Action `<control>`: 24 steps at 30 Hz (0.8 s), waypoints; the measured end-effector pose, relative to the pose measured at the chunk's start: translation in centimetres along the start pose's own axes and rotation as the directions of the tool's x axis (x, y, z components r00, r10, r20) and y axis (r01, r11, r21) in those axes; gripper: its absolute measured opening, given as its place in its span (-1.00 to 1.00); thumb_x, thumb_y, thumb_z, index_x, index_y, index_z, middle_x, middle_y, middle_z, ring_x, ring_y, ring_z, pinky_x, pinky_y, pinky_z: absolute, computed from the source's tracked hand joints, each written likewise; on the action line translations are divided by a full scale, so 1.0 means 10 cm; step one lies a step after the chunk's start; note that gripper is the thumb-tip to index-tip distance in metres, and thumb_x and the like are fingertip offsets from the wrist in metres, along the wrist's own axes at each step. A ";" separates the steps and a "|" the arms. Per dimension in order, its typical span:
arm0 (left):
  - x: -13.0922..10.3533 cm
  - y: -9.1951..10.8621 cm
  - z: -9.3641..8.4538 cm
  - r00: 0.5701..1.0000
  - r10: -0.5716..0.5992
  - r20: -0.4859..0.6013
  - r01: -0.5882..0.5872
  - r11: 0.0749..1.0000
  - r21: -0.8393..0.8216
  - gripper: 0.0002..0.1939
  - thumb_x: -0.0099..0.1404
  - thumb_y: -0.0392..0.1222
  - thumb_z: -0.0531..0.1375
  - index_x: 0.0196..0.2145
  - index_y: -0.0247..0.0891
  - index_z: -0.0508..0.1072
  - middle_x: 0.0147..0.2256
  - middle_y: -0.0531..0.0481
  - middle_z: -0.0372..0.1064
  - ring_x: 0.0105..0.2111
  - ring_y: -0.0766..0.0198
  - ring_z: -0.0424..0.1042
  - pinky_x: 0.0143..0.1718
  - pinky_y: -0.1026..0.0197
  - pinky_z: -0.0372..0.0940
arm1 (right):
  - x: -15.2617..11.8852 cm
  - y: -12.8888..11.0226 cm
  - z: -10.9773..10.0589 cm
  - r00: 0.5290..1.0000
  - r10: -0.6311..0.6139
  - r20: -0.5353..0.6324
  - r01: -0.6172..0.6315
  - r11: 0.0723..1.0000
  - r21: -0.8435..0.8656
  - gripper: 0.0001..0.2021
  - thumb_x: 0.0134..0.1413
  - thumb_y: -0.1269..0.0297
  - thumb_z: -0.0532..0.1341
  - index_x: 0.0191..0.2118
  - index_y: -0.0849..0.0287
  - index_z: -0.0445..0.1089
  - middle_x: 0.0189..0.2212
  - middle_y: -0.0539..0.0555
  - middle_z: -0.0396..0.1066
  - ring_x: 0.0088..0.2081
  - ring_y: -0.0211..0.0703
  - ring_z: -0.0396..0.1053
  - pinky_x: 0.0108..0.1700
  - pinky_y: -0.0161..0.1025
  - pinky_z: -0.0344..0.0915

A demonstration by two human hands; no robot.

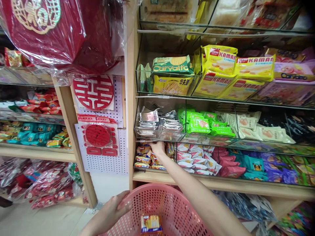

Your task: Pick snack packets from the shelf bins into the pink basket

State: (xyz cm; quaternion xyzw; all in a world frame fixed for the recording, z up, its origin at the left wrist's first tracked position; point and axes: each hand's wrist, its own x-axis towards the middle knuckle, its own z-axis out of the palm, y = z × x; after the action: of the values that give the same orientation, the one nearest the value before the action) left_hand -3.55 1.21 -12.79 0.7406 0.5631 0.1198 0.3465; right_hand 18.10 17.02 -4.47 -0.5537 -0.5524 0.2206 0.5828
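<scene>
My left hand [116, 208] grips the rim of a pink perforated plastic basket [169, 200], thumb over the inside wall. One small orange-and-blue snack packet [150, 224] lies at the bottom of the basket. Above its far rim, my right hand [157, 148] reaches into the lowest clear bin, which holds similar orange-and-blue snack packets [143, 159]. Its fingers are among those packets and largely hidden, so whether they hold one cannot be made out. White-and-pink packets [194, 157] fill the compartment just to the right.
Clear bins above hold silver packets [159, 123], green packets [199, 122] and yellow wafer packs [219, 62]. A wooden shelf edge [233, 185] runs below. At left stand a wooden post [71, 131] and red paper decorations [98, 134]; a plastic-wrapped dark red box [81, 36] juts out above.
</scene>
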 end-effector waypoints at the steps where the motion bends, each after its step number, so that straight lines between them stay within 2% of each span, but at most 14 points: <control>1: 0.00 0.00 0.00 1.000 0.000 0.000 0.000 1.000 0.000 -0.22 0.19 0.25 -0.05 0.20 -0.36 0.07 0.20 -0.22 0.13 0.18 0.02 0.10 0.21 0.03 -0.02 | 0.00 -0.02 0.00 1.000 0.020 -0.010 -0.020 1.000 0.006 -0.71 -0.22 0.22 0.24 -0.30 0.26 0.44 -0.21 0.22 0.49 -0.14 0.02 0.40 -0.09 -0.14 0.28; 8: 0.00 -0.04 0.01 1.000 0.011 -0.011 -0.011 1.000 -0.006 -0.23 0.19 0.26 -0.04 0.20 -0.33 0.07 0.20 -0.20 0.13 0.19 0.02 0.10 0.21 0.02 -0.01 | -0.04 -0.12 -0.03 0.997 0.072 0.003 -0.072 0.996 0.050 -0.79 -0.27 0.29 0.27 -0.39 0.24 0.44 -0.26 0.17 0.51 -0.15 -0.01 0.41 -0.08 -0.20 0.28; 14: -0.01 -0.07 0.03 0.999 0.030 -0.039 -0.032 0.998 -0.045 -0.27 0.20 0.23 -0.01 0.19 -0.29 0.12 0.19 -0.20 0.17 0.17 0.01 0.13 0.19 0.00 0.01 | -0.04 -0.17 -0.03 0.995 0.095 0.039 -0.098 0.992 0.081 -0.73 -0.29 0.29 0.28 -0.32 0.20 0.44 -0.19 0.17 0.50 -0.14 0.00 0.41 -0.09 -0.18 0.28; 18: -0.01 -0.08 0.02 0.998 0.024 -0.054 -0.028 0.996 -0.081 -0.27 0.19 0.23 0.02 0.18 -0.29 0.14 0.18 -0.21 0.17 0.17 0.00 0.13 0.19 -0.01 0.01 | -0.04 -0.20 -0.05 0.987 0.156 0.051 -0.160 0.981 0.107 -0.80 -0.32 0.32 0.30 -0.41 0.20 0.43 -0.25 0.17 0.50 -0.15 0.04 0.41 -0.08 -0.15 0.28; 21: -0.02 -0.07 0.02 0.998 0.019 -0.067 -0.026 0.995 -0.093 -0.28 0.18 0.23 0.03 0.17 -0.27 0.17 0.18 -0.20 0.19 0.17 -0.01 0.14 0.18 -0.02 0.01 | -0.05 -0.21 -0.06 0.979 0.198 0.046 -0.203 0.965 0.163 -0.84 -0.31 0.36 0.30 -0.45 0.21 0.41 -0.32 0.13 0.50 -0.19 -0.04 0.41 -0.14 -0.23 0.30; 24: -0.03 -0.04 0.02 0.997 0.016 -0.081 -0.024 0.995 -0.100 -0.29 0.18 0.22 0.03 0.16 -0.29 0.19 0.17 -0.20 0.20 0.17 -0.01 0.15 0.19 -0.02 0.01 | -0.05 -0.20 -0.06 0.963 0.269 0.034 -0.269 0.933 0.239 -0.89 -0.24 0.39 0.27 -0.45 0.22 0.38 -0.43 0.07 0.47 -0.34 -0.17 0.41 -0.32 -0.31 0.31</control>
State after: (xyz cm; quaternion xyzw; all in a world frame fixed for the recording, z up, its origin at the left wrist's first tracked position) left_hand -3.84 0.92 -13.08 0.7224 0.5622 0.1811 0.3595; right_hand 17.75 15.76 -2.72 -0.5490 -0.4409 0.3638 0.6098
